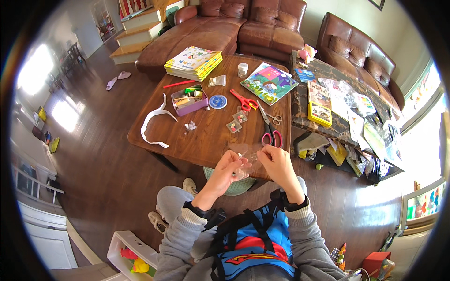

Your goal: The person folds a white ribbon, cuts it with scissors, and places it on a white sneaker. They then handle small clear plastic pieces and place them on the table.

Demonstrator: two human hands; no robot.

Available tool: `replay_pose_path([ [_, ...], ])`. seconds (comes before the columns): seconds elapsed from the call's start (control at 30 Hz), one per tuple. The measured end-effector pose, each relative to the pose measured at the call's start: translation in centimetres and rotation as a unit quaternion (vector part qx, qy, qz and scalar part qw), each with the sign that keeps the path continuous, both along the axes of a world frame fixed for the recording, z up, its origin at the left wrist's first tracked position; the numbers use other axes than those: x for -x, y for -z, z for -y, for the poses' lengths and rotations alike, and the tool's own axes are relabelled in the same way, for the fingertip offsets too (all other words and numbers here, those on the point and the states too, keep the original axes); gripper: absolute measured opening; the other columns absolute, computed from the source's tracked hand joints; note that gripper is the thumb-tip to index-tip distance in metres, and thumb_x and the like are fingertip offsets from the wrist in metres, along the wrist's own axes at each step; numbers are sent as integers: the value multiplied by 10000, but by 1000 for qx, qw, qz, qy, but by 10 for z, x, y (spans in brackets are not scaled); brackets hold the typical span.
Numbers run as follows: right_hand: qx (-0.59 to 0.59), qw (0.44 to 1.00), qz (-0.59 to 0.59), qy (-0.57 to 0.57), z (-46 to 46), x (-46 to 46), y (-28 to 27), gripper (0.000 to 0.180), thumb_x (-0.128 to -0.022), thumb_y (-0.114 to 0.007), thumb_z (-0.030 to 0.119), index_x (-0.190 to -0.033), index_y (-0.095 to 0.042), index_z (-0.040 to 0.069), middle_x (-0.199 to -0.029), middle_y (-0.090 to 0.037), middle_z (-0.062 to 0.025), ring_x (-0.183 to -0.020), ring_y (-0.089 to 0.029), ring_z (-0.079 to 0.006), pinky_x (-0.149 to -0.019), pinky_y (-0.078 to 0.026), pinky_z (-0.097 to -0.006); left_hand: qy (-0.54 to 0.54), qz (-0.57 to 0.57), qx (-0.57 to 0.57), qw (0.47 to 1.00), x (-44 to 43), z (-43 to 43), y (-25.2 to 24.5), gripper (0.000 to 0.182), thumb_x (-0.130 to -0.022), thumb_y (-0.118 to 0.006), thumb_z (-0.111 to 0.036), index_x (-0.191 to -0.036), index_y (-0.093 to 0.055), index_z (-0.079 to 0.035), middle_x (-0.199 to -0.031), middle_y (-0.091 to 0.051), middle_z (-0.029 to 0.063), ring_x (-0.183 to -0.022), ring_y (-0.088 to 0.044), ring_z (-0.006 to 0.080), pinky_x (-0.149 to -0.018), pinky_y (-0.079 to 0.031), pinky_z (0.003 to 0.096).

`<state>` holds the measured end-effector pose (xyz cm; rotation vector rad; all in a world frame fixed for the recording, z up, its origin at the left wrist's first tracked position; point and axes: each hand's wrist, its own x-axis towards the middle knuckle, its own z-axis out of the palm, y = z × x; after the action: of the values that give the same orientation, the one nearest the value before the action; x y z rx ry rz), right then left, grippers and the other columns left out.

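Both hands are raised over the near edge of a brown wooden table [197, 140]. My left hand [225, 170] pinches a small clear plastic bag [242, 172] between thumb and fingers. Opposite it, my right hand [276, 159] has thumb and forefinger closed at the clear plastic's right side; what exactly it grips is too small to tell. Just beyond the hands lie scissors with black and pink handles [269, 130], small clear packets with colored buttons [233, 125], red scissors [244, 100] and small metal scissors [276, 118].
A purple box of sewing items [190, 102], a white strip [147, 123], white fluff [191, 125] and a blue disc [218, 102] lie farther left. Stacked books [193, 63], a small jar [242, 70] and a picture book [270, 83] stand behind. A cluttered marble-patterned table [306, 119] adjoins at right.
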<state>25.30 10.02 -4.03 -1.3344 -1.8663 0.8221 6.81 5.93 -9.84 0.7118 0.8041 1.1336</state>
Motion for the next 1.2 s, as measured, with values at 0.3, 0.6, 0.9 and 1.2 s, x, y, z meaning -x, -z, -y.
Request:
replay_pose_path([
  [0.3, 431, 704, -547, -137, -6, -31, -22, 207, -1009, -487, 149, -999, -605, -20, -954, -602, -86, -814, -562, -169, -659, -461, -258, -47, -256, -162, 952, -5, -3, 21, 160, -994, -540, -152, -1003, -426, -40, -997, -535, 95, -899, -522, 184, -787, -435, 323],
  [0.6, 453, 773, -370, -245, -30, -18, -9, 343, -1025, -430, 88, -1244, -548, -148, -1236, -604, -203, -1206, -566, -276, -1081, -443, -381, -56, -346, -177, 920, -6, -10, 29, 217, -1017, -541, -239, -1037, -423, -58, -969, -535, 63, -876, -575, 120, -734, -490, 290],
  [0.9, 459, 825, -289, -160, -25, -12, -27, 469, -1048, -491, 285, -1304, -522, -107, -1324, -563, -156, -1259, -515, -243, -1093, -393, -337, 16, -194, -54, 979, -6, -8, 14, 253, -1033, -515, -309, -1071, -398, -88, -1012, -547, 63, -924, -599, 124, -665, -522, 296],
  [1.2, -95, 974, 103, -180, 1, -12, -41, 371, -871, -697, 181, -1200, -626, 24, -1382, -473, -200, -1262, -496, -308, -1061, -395, -389, -22, -15, -19, 999, -7, -1, 0, 205, -1035, -516, -272, -1091, -438, -91, -1127, -529, 60, -1017, -615, 151, -764, -528, 295],
])
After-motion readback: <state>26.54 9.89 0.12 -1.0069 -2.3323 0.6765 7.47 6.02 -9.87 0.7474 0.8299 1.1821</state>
